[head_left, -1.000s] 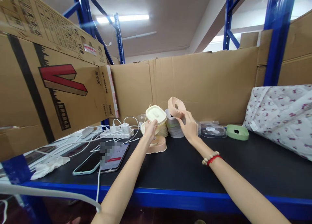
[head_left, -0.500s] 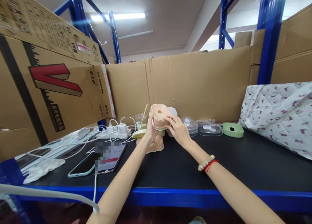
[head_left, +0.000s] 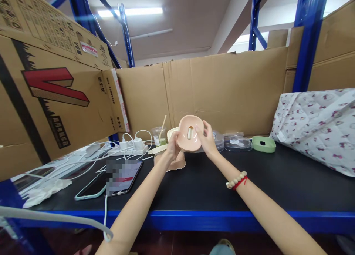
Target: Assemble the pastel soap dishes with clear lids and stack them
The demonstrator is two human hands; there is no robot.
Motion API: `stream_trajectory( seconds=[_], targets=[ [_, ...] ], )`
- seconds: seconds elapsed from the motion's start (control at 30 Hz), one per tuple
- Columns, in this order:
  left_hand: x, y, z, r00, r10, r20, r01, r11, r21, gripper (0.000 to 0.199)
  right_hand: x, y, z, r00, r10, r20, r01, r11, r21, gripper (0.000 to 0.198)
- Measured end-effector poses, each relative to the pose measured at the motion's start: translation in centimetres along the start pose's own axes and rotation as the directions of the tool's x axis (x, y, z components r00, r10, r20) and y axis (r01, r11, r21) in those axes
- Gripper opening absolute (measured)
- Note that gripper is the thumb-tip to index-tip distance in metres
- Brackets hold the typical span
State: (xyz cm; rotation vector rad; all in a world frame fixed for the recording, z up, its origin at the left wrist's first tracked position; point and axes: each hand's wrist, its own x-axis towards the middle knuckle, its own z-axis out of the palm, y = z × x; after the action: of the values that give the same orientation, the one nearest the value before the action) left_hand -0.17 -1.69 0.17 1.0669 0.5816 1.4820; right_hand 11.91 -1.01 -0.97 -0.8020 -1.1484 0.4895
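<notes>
Both hands, left hand (head_left: 172, 147) and right hand (head_left: 205, 139), clasped the pink tray (head_left: 190, 134), whose tilt risked slipping onto the worktop (head_left: 210, 181).

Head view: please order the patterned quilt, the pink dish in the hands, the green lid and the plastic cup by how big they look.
1. Patterned quilt, far the largest.
2. Pink dish, held by both hands; being nearer the camera enlarges it.
3. Green lid.
4. Plastic cup, though close to the lid, so unsure.

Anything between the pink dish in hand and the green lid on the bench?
Head view: clear plastic lids lie between the pink dish and the green lid.
</notes>
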Motion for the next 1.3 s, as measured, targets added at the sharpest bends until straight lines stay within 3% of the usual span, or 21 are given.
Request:
stream_trajectory(
  seconds=[0.07,0.2,0.37,0.5,0.6,0.73,0.87,0.97,1.03,1.1,1.2,1.3],
  targets=[
    [-0.1,-0.3,0.1,0.995,0.086,0.055,-0.093,0.988,0.125,0.027,0.4,0.0,-0.3,0.998,0.071,-0.001,-0.07,0.997,0.034,0.05],
    [0.0,-0.5,0.2,0.957,0.261,0.124,-0.289,0.889,0.354,0.03,0.4,-0.2,-0.7,0.999,0.028,0.028,-0.029,0.999,0.019,0.042],
    [0.5,-1.0,-0.1,0.949,0.287,0.128,-0.315,0.872,0.375,0.03,0.4,-0.4,-0.6,0.999,0.031,0.019,-0.032,0.998,0.051,0.043],
    [0.3,-1.1,0.0,0.96,0.254,0.121,-0.281,0.872,0.401,0.03,0.7,-0.2,-0.8,0.998,0.058,0.018,-0.058,0.997,0.042,0.048],
    [-0.2,-0.9,0.2,0.974,0.209,0.092,-0.228,0.899,0.375,0.025,0.8,-0.1,-1.1,0.996,0.042,0.085,-0.042,0.999,-0.008,0.049],
    [-0.6,-1.0,0.4,0.994,0.073,0.08,-0.097,0.926,0.365,0.022,0.7,-0.1,-1.9,0.985,0.055,0.163,-0.01,0.963,-0.268,0.045],
    [-0.6,-1.5,0.5,0.998,0.006,0.057,-0.025,0.936,0.351,0.023,0.9,0.1,-3.5,1.0,-0.01,-0.003,0.005,0.775,-0.632,0.03],
    [-0.3,-1.5,0.5,0.998,-0.058,0.019,0.049,0.951,0.307,0.021,1.3,1.1,-5.0,0.997,-0.071,0.02,0.058,0.583,-0.81,0.036],
    [-0.2,-1.4,0.5,0.99,-0.134,-0.034,0.138,0.963,0.232,0.017,1.4,2.1,-5.9,0.999,-0.002,0.054,0.048,0.473,-0.88,0.047],
    [-0.2,-1.2,0.5,0.981,-0.177,-0.081,0.187,0.972,0.14,0.013,1.6,3.3,-6.6,0.994,0.093,0.057,0.013,0.415,-0.91,0.054],
    [-0.3,-0.9,0.5,0.983,-0.153,-0.102,0.16,0.985,0.061,0.01,1.9,5.0,-7.1,0.993,0.111,0.041,-0.01,0.425,-0.905,0.049],
    [-0.2,-0.8,0.5,0.986,-0.135,-0.094,0.138,0.99,0.03,0.014,2.4,6.1,-7.3,1.0,-0.003,0.012,0.011,0.539,-0.843,0.041]
  ],
)
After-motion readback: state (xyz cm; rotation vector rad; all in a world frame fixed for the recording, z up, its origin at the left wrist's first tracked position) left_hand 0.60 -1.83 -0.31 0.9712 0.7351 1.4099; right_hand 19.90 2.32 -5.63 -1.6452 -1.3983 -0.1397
